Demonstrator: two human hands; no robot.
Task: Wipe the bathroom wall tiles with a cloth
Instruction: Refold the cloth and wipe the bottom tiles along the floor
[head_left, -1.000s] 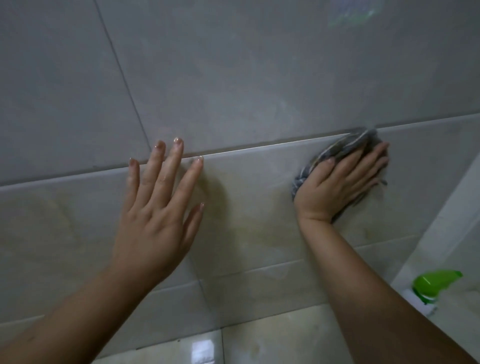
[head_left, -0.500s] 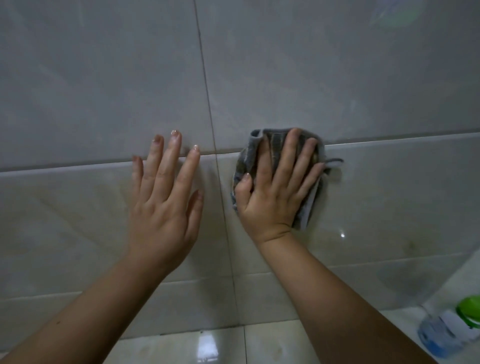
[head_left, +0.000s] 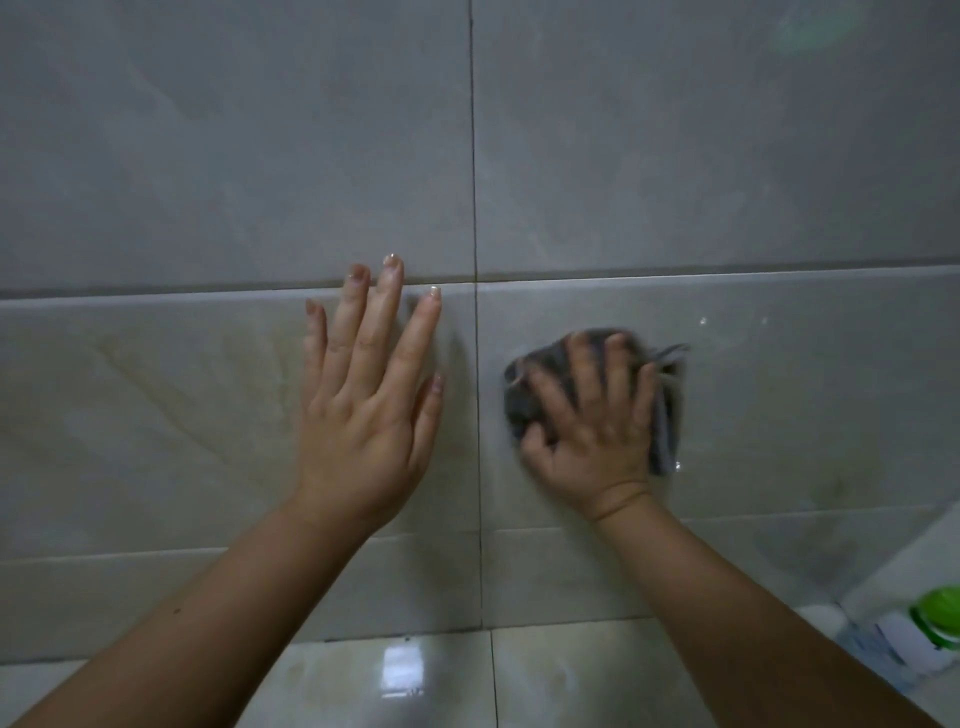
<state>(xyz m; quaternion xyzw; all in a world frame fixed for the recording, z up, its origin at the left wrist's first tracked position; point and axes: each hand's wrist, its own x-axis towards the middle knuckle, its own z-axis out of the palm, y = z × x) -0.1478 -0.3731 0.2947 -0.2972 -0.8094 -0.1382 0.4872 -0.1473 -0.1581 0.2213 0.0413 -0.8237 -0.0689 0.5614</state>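
- The grey cloth (head_left: 667, 410) lies bunched flat against the wall tiles (head_left: 779, 395), on the beige tile just right of the vertical grout line (head_left: 474, 208) and a little below the horizontal joint between the grey upper tiles and the beige lower row
- The cloth is blurred, so its weave and folds cannot be made out; a frayed corner sticks out at its upper right and a lighter edge hangs down at its right side
- The right hand (head_left: 592, 431) is spread on top of the cloth, fingers straight and splayed, pressing it to the tile with the palm low and the wrist bent; nothing is curled around the fabric
- The cloth shows around the fingertips above, to the left of the thumb and along the right of the hand
- The left hand (head_left: 369, 405) lies flat on the tile left of the grout line, fingers straight and close together, holding nothing; its two longest fingertips reach just over the horizontal joint
- The two hands are near each other with the vertical grout line between them
- Both bare forearms come up from the lower corners
- Small bright drops of water sit on the tile right of the cloth
- Below the wall a glossy ledge (head_left: 405, 675) reflects light
- At the lower right edge stands a bottle with a green cap (head_left: 940, 613), well apart from the cloth
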